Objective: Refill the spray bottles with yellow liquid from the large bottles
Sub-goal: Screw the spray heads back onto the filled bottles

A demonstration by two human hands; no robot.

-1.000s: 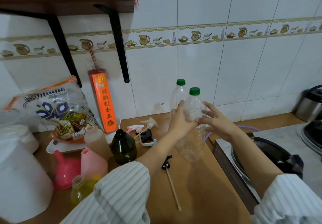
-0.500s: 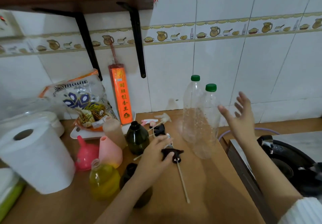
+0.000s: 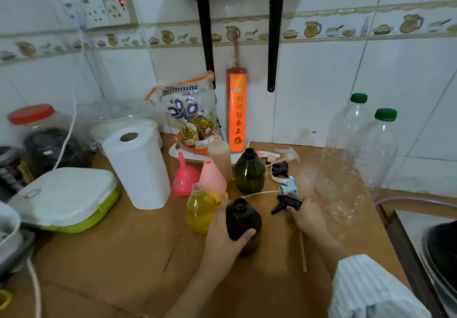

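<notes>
Left hand wraps a dark brown spray bottle, uncapped and upright on the bench — thumb across its near face. Right hand grips a black trigger sprayer, its dip tube trailing near. Just left of the dark bottle stands a small bottle of yellow liquid (no cap). Two large clear bottles with green caps stand far right, looking empty.
</notes>
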